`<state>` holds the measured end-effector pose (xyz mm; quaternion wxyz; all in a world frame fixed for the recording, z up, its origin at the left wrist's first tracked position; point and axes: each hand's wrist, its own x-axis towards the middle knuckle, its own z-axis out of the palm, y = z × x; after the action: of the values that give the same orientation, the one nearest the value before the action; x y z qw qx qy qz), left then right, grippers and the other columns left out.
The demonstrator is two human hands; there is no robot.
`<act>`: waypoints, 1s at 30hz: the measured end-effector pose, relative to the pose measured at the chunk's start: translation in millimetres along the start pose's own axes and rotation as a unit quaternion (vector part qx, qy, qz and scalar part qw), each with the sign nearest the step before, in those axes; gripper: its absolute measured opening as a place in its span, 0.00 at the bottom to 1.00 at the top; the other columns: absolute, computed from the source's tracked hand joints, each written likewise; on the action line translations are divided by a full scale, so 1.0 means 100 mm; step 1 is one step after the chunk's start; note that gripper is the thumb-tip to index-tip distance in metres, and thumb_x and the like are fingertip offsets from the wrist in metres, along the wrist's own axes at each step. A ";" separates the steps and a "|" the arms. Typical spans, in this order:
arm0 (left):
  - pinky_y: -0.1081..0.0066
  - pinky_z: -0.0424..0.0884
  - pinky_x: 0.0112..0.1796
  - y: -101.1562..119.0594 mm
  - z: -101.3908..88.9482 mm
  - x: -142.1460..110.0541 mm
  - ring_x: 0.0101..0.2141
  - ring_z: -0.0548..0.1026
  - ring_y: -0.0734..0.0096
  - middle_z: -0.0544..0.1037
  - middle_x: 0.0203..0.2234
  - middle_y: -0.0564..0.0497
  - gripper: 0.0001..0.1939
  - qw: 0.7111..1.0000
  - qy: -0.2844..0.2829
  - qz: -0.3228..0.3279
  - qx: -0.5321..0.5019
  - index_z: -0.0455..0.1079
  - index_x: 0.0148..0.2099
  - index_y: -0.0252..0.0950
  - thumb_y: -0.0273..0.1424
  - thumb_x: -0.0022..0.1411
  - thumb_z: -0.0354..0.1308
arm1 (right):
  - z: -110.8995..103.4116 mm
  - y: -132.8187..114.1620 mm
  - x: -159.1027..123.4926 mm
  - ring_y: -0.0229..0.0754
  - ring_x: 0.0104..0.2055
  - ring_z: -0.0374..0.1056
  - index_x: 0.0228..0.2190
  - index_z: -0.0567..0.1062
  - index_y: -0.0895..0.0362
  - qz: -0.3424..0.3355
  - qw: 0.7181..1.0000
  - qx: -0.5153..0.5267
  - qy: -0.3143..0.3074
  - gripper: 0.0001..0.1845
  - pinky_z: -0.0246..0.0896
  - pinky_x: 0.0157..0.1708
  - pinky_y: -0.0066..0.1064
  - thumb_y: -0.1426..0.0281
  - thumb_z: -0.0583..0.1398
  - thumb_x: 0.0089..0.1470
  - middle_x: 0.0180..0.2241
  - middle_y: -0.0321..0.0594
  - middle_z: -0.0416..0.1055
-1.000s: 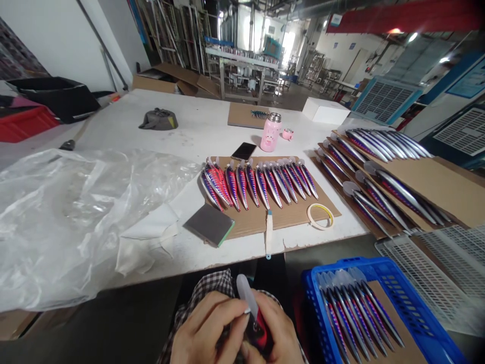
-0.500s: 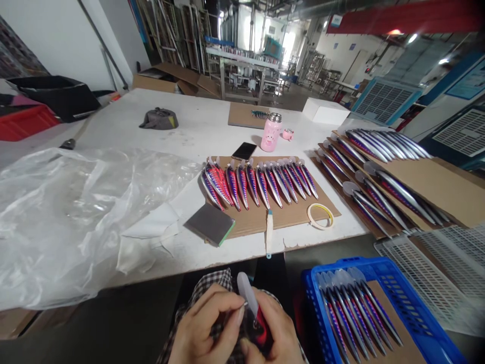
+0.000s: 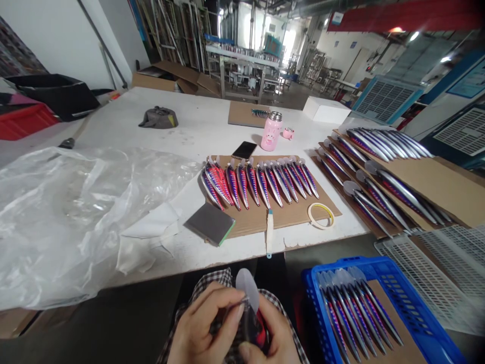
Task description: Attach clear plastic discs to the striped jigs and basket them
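**While the left hand (image 3: pixel 202 323) and right hand (image 3: pixel 278 336) work a red-and-silver fishing lure (image 3: pixel 257 323) over the lap, rows of painted lures cover the tabletop (image 3: pixel 189 121)**

Tall metal racks (image 3: pixel 185 45) stand across the workshop beyond the long white tabletop. A crumpled clear plastic sheet (image 3: pixel 76 217) spreads over its left side, while brown cardboard boards (image 3: pixel 447 187) at the right carry silver, purple-striped lures. A blue plastic basket (image 3: pixel 382 283) below them holds more lures. At the centre, a brown cardboard board (image 3: pixel 288 217) bears a neat row of pink-and-purple lures (image 3: pixel 257 182), with a grey sanding block (image 3: pixel 209 223), a cream tape roll (image 3: pixel 320 216) and a white-handled tool (image 3: pixel 269 232) close by.

The held lure sits low over a checked cloth (image 3: pixel 215 277), its clear plastic lip (image 3: pixel 248 289) pointing up and its glossy red flank mostly hidden by fingers. The left hand's grip is pinched closed on a thin silver sliver (image 3: pixel 242 303), too small to identify. The right hand's grip is curled closed around the lure's body. Work this fine would likely go best with the right hand bracing firmly, leaving the pinching fingers only small, controlled movements clear of the lip.
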<state>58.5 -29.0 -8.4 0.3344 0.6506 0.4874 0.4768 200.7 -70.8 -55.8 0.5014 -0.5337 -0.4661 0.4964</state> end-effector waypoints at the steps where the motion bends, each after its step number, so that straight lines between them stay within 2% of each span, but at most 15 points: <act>1: 0.78 0.72 0.31 -0.01 0.00 0.00 0.28 0.76 0.75 0.76 0.28 0.58 0.10 1.000 0.002 -0.004 -0.009 0.74 0.40 0.45 0.26 0.60 0.57 | 0.02 0.03 0.01 0.53 0.51 0.71 0.51 0.75 0.53 0.020 0.998 0.066 -0.010 0.33 0.63 0.54 0.38 0.58 0.68 0.41 0.49 0.43 0.76; 4: 0.80 0.73 0.32 -0.03 0.00 -0.02 0.27 0.78 0.77 0.77 0.28 0.60 0.12 0.999 0.007 -0.026 -0.040 0.73 0.45 0.48 0.27 0.60 0.57 | 0.06 0.10 0.03 0.53 0.48 0.73 0.52 0.73 0.54 0.050 0.978 0.199 -0.040 0.38 0.65 0.51 0.39 0.51 0.68 0.39 0.45 0.44 0.78; 8: 0.80 0.74 0.29 -0.02 0.02 0.01 0.27 0.79 0.74 0.79 0.27 0.59 0.05 0.996 0.010 -0.063 -0.070 0.72 0.39 0.44 0.29 0.60 0.59 | 0.06 0.09 0.06 0.51 0.41 0.74 0.50 0.74 0.54 0.053 0.970 0.228 -0.064 0.40 0.67 0.44 0.39 0.48 0.69 0.35 0.40 0.43 0.79; 12: 0.76 0.75 0.32 -0.04 0.04 0.08 0.32 0.78 0.72 0.77 0.32 0.55 0.07 0.997 -0.019 -0.006 -0.077 0.72 0.37 0.43 0.25 0.59 0.60 | 0.07 -0.02 0.11 0.54 0.46 0.73 0.48 0.75 0.53 0.044 0.966 0.244 -0.071 0.39 0.63 0.51 0.42 0.49 0.69 0.35 0.42 0.41 0.79; 16: 0.76 0.73 0.30 -0.09 0.05 0.09 0.29 0.76 0.74 0.73 0.30 0.56 0.10 0.999 -0.014 0.011 -0.050 0.71 0.40 0.44 0.23 0.60 0.59 | 0.10 -0.06 0.12 0.53 0.51 0.71 0.48 0.75 0.51 0.025 0.960 0.267 -0.083 0.38 0.59 0.56 0.41 0.49 0.69 0.36 0.44 0.40 0.78; 22: 0.78 0.71 0.27 -0.04 0.07 0.05 0.26 0.74 0.74 0.72 0.26 0.57 0.06 1.000 -0.010 0.015 -0.011 0.69 0.36 0.42 0.24 0.60 0.58 | 0.14 0.16 0.00 0.56 0.57 0.67 0.52 0.73 0.55 0.038 0.968 0.249 -0.018 0.43 0.57 0.58 0.43 0.52 0.72 0.34 0.51 0.46 0.75; 26: 0.78 0.69 0.26 0.05 0.11 0.03 0.25 0.73 0.75 0.72 0.25 0.57 0.06 0.999 0.013 0.013 -0.027 0.69 0.35 0.41 0.24 0.60 0.57 | 0.13 0.25 -0.03 0.55 0.54 0.70 0.52 0.73 0.54 0.033 0.971 0.236 -0.004 0.42 0.63 0.54 0.42 0.54 0.72 0.35 0.50 0.46 0.76; 30: 0.77 0.71 0.33 0.06 0.14 -0.02 0.30 0.75 0.75 0.74 0.31 0.55 0.09 0.999 0.013 0.038 -0.022 0.71 0.39 0.41 0.22 0.61 0.55 | 0.08 0.26 -0.03 0.55 0.49 0.73 0.49 0.76 0.55 0.013 0.990 0.133 0.053 0.37 0.67 0.51 0.39 0.57 0.72 0.36 0.47 0.45 0.77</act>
<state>73.5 -32.4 -7.6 0.3240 0.6551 0.4559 0.5079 192.2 -74.7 -81.4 0.5856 -0.4939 -0.3612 0.5317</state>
